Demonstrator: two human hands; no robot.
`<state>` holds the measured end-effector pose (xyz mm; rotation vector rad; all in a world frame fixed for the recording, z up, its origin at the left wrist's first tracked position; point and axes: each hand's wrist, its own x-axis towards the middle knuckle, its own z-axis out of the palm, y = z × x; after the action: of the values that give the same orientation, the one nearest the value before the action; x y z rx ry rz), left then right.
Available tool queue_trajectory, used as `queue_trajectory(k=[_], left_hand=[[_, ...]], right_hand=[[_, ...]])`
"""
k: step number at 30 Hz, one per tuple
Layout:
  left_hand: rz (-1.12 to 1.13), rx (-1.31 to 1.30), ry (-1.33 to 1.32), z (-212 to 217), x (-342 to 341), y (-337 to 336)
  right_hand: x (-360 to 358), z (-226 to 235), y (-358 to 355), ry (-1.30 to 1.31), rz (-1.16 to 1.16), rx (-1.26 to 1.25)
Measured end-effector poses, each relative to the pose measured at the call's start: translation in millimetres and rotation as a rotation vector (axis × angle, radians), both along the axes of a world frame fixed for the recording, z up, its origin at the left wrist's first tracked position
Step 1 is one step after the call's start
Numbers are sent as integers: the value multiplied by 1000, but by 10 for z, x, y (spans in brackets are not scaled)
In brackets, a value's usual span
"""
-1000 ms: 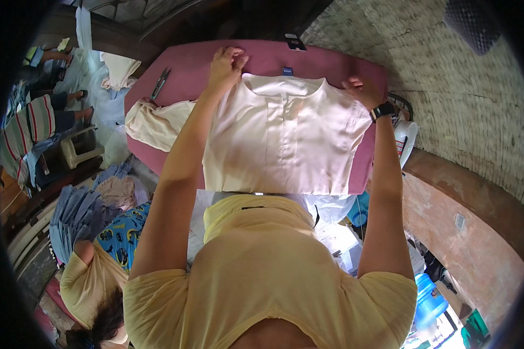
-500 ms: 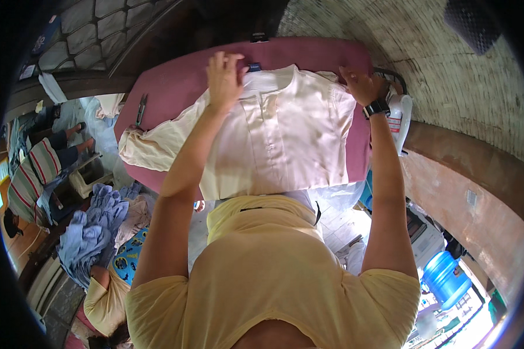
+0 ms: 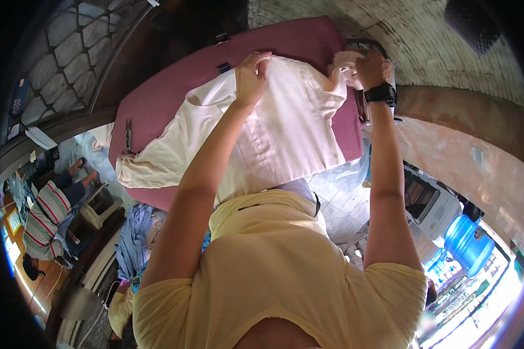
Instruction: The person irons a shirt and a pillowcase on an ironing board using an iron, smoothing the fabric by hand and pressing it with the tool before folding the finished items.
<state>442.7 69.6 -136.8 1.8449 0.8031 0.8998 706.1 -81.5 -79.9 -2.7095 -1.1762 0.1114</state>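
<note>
The left hand [image 3: 252, 78] lies over the upper part of the shirt [image 3: 291, 125], its fingers bent; I cannot tell whether they pinch cloth or only press on it. The right hand [image 3: 372, 71] is at the far right, fingers curled over the bunched right sleeve [image 3: 344, 65]; how firmly they have it is hidden by the back of the hand and some blur.

A hard pull on that sleeve could drag the whole shirt askew or fold fresh creases into the shoulder, mostly if the left hand has no real hold. The watch [image 3: 381, 95] on the right wrist might catch the thin cloth. The lower hem reaches the near edge by the person's waist, so a lean or step back could tug it off. To the left, the cuff end of the left sleeve [image 3: 157, 166] lies right beside the snips [image 3: 128, 135], which could snag it if the sleeve slid.

The shirt is pale pinkish cream, slightly shiny, with a round neckline and a front strip; it lies slanted and rumpled across the maroon tabletop [image 3: 174, 96]. A dark blue label [image 3: 224, 68] sits by the neckline.
</note>
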Motion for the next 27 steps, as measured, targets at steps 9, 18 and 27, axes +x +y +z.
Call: queue_trajectory(k=[9, 18, 27], left_hand=[[-73, 54, 66, -287, 6, 13], [264, 119, 53, 176, -890, 388], [107, 76, 586, -30, -2046, 938]], right_hand=[[-336, -289, -88, 21, 459, -115], [-636, -198, 262, -194, 264, 180], [-1219, -778, 1217, 372, 452, 210]])
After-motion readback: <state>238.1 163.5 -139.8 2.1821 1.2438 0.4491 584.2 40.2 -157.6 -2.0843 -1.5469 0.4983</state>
